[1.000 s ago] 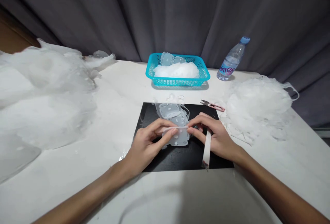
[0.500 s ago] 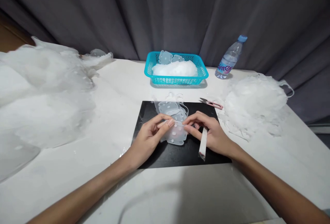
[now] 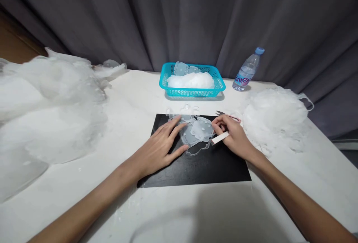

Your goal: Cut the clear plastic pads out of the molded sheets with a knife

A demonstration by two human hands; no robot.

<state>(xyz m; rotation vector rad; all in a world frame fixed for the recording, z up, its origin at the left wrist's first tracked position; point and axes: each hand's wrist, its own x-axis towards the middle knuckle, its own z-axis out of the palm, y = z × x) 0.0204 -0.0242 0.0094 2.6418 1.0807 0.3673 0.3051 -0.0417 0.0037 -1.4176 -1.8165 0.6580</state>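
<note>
Several translucent, milky soft plastic pieces (image 3: 189,137) with small raised bumps lie overlapped on a black mat (image 3: 195,170). My left hand (image 3: 159,146) rests with its fingers spread at their left side, thumb and fingertips touching them. Between the thumb and fingers of my right hand (image 3: 233,134) is the right edge of the top translucent plastic piece (image 3: 202,129). The same hand also holds a slim white stick (image 3: 220,137) slanting across its palm; its far end is hidden. A thin clear strip (image 3: 197,152) curls below the pieces.
A turquoise basket (image 3: 192,93) with white fluffy material and translucent pieces stands at the back. Beside it is a water bottle (image 3: 246,73). Pink-handled thread snips (image 3: 233,118) lie behind my right hand. White translucent heaps (image 3: 56,105) sit left and right (image 3: 276,112).
My left hand has gone from pinching a piece to lying spread over the pieces. My right hand has moved slightly right and up, carrying the top piece's edge; the stick has swung toward horizontal.
</note>
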